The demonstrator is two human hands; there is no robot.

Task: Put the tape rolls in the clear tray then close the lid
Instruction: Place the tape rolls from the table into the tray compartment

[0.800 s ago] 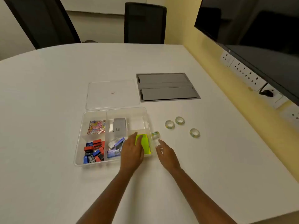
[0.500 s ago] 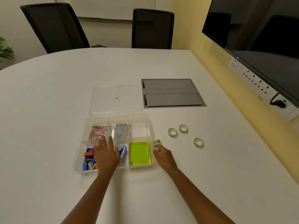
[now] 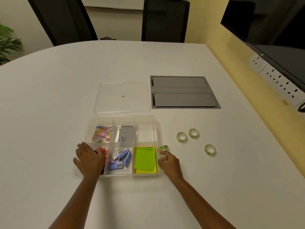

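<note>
While three tape rolls [image 3: 181, 137] lay flat on the white table [image 3: 49, 96] well right of the clear tray [image 3: 155, 129], a fourth roll [image 3: 164, 147] stood on edge just beside its right wall. The right hand [image 3: 170, 164] reached toward it, fingers loosely curled, gripping nothing. The left hand [image 3: 90, 160] lay spread over the tray's near-left compartment; the lid [image 3: 123, 97] sat behind the tray.

White table [image 3: 49, 96], black chairs [image 3: 165, 19], yellow wall [image 3: 212, 22]

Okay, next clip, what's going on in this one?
A person is sorting stationery at a white table. The left hand rests over the clear tray's front-left compartment, and the right hand reaches for the small tape roll beside the tray. Three more tape rolls lie to the right. The lid lies off behind the tray.
</note>
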